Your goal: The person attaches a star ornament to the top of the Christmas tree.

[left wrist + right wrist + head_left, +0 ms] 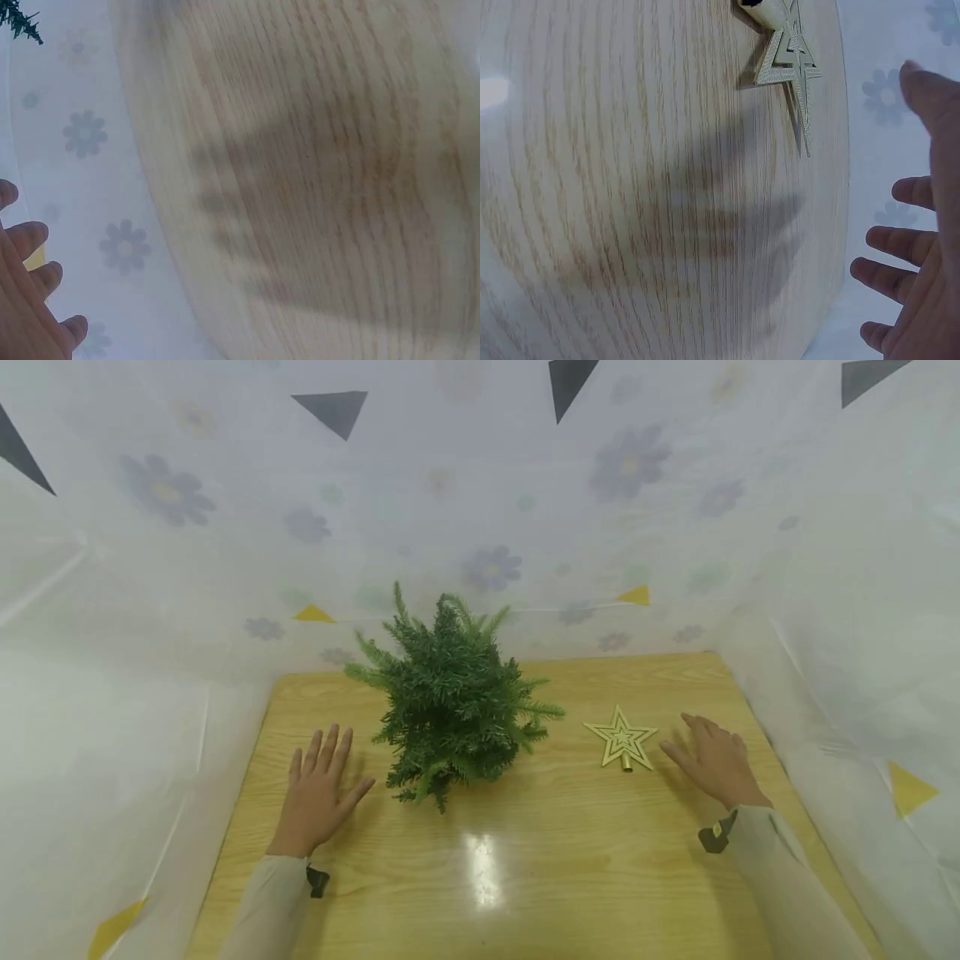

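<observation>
From where I stand, the gold star [621, 742] is what I look at: it lies flat on the wooden table [555, 852], right of centre in the head view, between the green tree [453, 702] and the person's right hand [716, 764]. The right hand is by far the nearer one; the star sits just to the picture-left of its thumb, which points straight at it with a small gap left. Its fingers are loosely extended towards the upper left of the frame, holding nothing. The left hand [311, 802] is out at the lower left, beyond the tree, its fingers straight and spread and just as bare, the thumb near the lowest branches but seemingly apart from them. As for how the star lies, its long axis runs nearly up and down the frame: the top tip points to the upper edge, leaning slightly left, and the hollow socket [627, 764] points to the lower edge. In the right wrist view that socket's dark mouth shows at the top. The tree stands in the middle, apparently upright, its crown towards the upper edge; foliage hides its base, so I can't tell what it rests on.
</observation>
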`<action>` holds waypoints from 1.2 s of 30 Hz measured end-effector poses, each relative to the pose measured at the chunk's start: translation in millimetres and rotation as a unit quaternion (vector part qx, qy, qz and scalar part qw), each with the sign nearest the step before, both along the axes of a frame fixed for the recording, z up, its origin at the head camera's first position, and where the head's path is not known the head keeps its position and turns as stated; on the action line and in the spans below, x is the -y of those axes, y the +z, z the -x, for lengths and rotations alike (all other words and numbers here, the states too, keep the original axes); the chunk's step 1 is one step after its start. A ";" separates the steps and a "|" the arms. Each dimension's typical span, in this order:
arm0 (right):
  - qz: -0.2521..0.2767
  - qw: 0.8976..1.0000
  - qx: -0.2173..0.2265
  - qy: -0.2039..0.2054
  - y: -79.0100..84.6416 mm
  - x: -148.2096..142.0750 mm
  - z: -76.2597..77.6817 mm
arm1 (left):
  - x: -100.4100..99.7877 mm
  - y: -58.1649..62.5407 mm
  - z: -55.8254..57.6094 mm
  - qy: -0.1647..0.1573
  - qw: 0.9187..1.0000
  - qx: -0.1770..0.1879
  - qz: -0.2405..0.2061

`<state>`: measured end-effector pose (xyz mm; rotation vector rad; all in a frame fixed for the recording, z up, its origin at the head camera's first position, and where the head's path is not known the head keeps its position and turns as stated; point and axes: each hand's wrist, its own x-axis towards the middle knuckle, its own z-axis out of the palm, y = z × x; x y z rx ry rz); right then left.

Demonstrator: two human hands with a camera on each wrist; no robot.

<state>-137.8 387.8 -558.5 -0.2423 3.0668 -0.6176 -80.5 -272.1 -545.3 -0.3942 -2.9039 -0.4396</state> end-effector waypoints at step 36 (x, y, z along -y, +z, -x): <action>0.030 0.997 0.051 0.043 -26.4 9.3 39.7 | -34.4 44.0 7.6 -0.062 0.990 -0.058 -0.114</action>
